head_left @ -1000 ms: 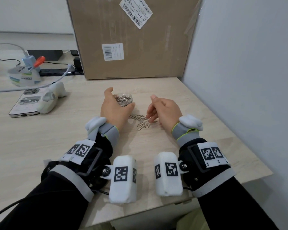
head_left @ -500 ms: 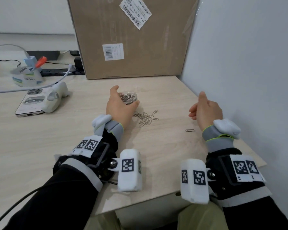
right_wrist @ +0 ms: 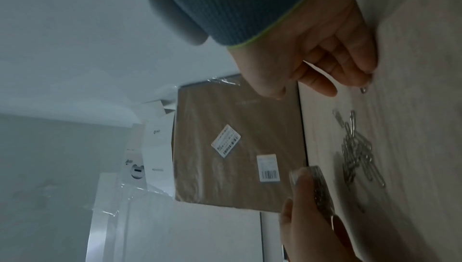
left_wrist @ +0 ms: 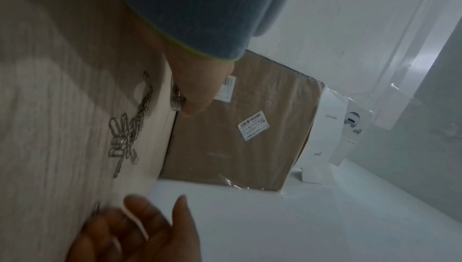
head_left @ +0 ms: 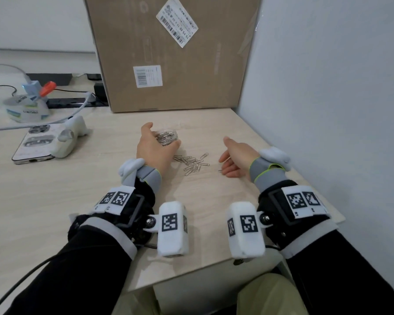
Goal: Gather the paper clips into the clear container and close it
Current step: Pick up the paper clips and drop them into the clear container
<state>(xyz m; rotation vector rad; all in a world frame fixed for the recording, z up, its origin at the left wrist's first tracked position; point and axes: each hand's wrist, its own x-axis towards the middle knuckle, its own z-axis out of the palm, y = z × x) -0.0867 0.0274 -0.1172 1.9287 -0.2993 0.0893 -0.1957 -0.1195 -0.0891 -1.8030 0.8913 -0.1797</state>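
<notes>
The clear container (head_left: 167,137) is a small round see-through tub, open on top with no lid on it, already stuffed with silver paper clips. It's held in the left hand (head_left: 154,147), fingers curled around it, just above the tabletop (head_left: 209,201). A loose pile of paper clips (head_left: 192,164) lies flat on the tabletop at about 5 o'clock from the container, tangled and overlapping, with one clip poking out at the pile's 1 o'clock. One stray clip (head_left: 220,170) lies off at 3 o'clock from the pile, right at the fingertips of the right hand (head_left: 237,159).

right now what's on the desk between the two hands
A loose pile of silver paper clips lies between left hand and right hand, clearest in the head view.
</notes>
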